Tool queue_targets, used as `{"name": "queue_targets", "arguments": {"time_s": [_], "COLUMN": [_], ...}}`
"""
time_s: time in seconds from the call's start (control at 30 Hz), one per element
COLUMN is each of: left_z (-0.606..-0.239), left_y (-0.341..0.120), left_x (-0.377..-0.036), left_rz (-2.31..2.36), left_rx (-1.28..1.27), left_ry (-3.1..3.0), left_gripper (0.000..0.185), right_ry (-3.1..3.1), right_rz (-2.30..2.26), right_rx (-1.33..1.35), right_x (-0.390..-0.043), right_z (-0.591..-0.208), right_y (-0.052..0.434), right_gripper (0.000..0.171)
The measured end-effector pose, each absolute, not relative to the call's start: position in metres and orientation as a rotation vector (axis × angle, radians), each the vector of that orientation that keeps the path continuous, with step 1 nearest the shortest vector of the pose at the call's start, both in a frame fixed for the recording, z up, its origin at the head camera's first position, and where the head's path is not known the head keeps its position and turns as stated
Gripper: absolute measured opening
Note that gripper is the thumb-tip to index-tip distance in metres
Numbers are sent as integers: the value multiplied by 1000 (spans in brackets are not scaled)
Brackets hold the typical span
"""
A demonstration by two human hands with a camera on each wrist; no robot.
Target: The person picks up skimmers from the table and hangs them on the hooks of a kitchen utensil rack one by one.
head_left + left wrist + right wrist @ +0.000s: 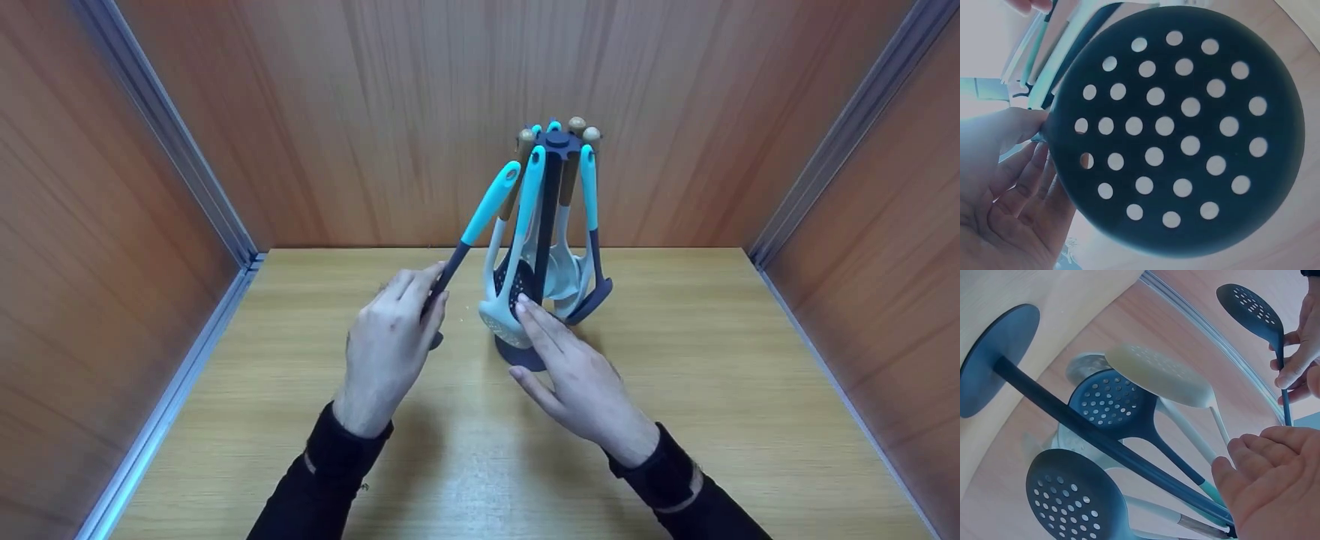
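My left hand point(390, 330) pinches a dark skimmer point(491, 201) by its shaft, its turquoise handle end slanting up toward the rack. Its round perforated head fills the left wrist view, where the skimmer head point(1131, 107) hides much behind it. A dark utensil rack point(553, 195) stands on a round base point(517, 356) to the right of the left hand. My right hand point(581, 386) has fairly straight fingers, its fingertips at the hanging utensils. Nearest them is a pale skimmer point(499, 319) with a turquoise handle; the right hand partly covers the rack's lower front.
Around the rack hang several more utensils, including a dark one point(592, 300) at right and a dark perforated one point(1112, 379). Some handles end in wooden tips point(577, 124). Wood-grain panels point(450, 112) enclose the table point(300, 450) at the back and sides.
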State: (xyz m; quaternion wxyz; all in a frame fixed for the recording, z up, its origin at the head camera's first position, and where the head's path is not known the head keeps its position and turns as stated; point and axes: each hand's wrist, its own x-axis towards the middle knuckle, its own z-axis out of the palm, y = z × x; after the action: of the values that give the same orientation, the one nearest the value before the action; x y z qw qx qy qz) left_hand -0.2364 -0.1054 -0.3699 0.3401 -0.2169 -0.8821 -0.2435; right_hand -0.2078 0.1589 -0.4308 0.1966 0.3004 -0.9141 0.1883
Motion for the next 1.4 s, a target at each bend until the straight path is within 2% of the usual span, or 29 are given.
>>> {"name": "queue_targets", "arguments": {"time_s": [0.33, 0.67, 0.87, 1.13, 1.4], "left_z": [-374, -382, -387, -393, -398], "left_y": [-91, -78, -71, -61, -55], "left_x": [-228, -221, -216, -212, -208], "left_rz": [-602, -576, -590, -569, -601], "left_rx": [-639, -717, -767, -809, -857], "left_ry": [-2293, -2282, -2288, -2275, -2304], "left_gripper": [34, 30, 25, 28, 28], "right_ry": [-2465, -2399, -2345, -2313, -2263], "right_rz": [563, 654, 736, 827, 988], "right_rx": [845, 814, 795, 794, 775], "right_x": [-208, -207, -207, -206, -206], "right_z": [-428, -427, -427, -426, -425], "right_y": [161, 162, 162, 163, 161], "right_gripper": [74, 77, 68, 62, 46]}}
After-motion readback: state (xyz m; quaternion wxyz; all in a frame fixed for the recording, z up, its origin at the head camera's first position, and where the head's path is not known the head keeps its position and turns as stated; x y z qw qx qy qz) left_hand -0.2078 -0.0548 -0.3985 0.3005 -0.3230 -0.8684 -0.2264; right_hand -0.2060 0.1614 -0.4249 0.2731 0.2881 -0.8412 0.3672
